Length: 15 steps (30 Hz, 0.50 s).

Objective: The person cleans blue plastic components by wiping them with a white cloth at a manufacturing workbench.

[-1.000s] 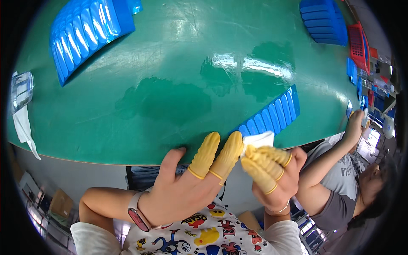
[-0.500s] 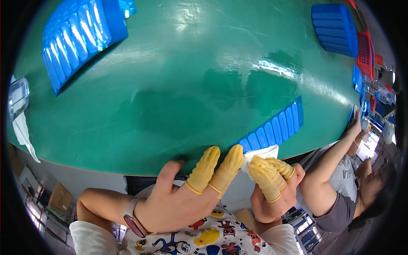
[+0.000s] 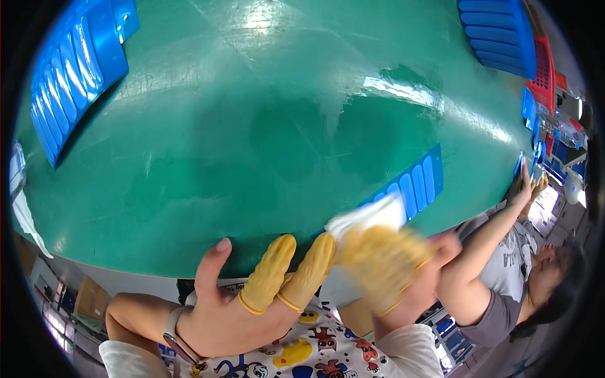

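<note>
A blue ribbed plastic strip [image 3: 419, 184] lies aslant on the green table near its front edge. My right hand [image 3: 391, 268], blurred by motion, presses a folded white cloth [image 3: 372, 215] onto the strip's ribs. Yellow finger cots cover its fingers, and the cloth hides the strip's middle. At the strip's near left end, my left hand [image 3: 258, 302] rests a fingertip against it, fingers stretched and apart. Two of its fingers wear yellow cots; the thumb is bare at the table edge.
Stacked blue ribbed strips [image 3: 69, 75] lie at the far left, and another blue stack [image 3: 498, 38] at the far right beside a red basket [image 3: 543, 75]. A clear container [image 3: 17, 167] and white cloth stand at the left rim. A co-worker's arm [image 3: 488, 233] reaches over the table at right.
My right hand and the cloth have moved up and left over the strip, covering more of its ribs. My left hand has shifted slightly left and down in the picture as the view moved.
</note>
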Each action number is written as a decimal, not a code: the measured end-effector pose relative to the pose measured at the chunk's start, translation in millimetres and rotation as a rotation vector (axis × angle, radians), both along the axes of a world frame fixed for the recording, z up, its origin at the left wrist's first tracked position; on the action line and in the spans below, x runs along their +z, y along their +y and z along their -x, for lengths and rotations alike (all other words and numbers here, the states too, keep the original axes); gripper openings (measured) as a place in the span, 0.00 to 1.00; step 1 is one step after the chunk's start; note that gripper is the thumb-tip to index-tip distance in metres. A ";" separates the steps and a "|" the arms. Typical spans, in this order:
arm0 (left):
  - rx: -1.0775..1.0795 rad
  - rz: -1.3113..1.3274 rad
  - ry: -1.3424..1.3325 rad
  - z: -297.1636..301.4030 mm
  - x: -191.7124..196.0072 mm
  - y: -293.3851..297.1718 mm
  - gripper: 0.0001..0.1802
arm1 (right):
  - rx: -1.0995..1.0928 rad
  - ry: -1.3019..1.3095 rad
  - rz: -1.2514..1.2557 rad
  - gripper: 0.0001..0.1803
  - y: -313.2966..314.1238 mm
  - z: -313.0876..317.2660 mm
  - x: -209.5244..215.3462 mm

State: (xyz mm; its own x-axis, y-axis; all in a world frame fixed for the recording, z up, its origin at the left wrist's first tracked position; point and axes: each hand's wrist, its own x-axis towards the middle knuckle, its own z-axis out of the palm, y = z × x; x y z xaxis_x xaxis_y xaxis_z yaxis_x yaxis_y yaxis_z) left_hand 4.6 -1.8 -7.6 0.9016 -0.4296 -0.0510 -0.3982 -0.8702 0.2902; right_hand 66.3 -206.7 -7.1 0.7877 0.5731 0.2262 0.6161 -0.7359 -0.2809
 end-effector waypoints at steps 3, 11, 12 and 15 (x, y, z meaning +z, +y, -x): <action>0.010 0.043 0.001 -4.5 0.7 -4.6 0.21 | 0.006 0.155 0.030 0.11 -7.1 -9.6 5.0; 0.059 0.039 0.005 -12.0 1.9 -11.6 0.19 | 0.065 0.284 -0.056 0.13 -31.9 -7.8 6.3; 0.062 0.045 -0.002 -13.0 1.6 -13.2 0.19 | -0.172 0.388 -0.084 0.12 -34.6 -8.3 6.1; -0.012 0.051 0.003 -13.9 4.2 -10.3 0.22 | -0.342 0.125 -0.168 0.13 -20.0 -33.0 -7.2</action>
State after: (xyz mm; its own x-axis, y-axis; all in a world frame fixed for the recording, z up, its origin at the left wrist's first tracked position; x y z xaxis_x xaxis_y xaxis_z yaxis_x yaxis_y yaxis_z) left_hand 18.6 -12.1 -3.4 0.8960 -0.4429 -0.0312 -0.4081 -0.8493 0.3348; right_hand 99.4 -226.7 -14.3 0.9539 0.2364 0.1850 0.2972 -0.8298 -0.4724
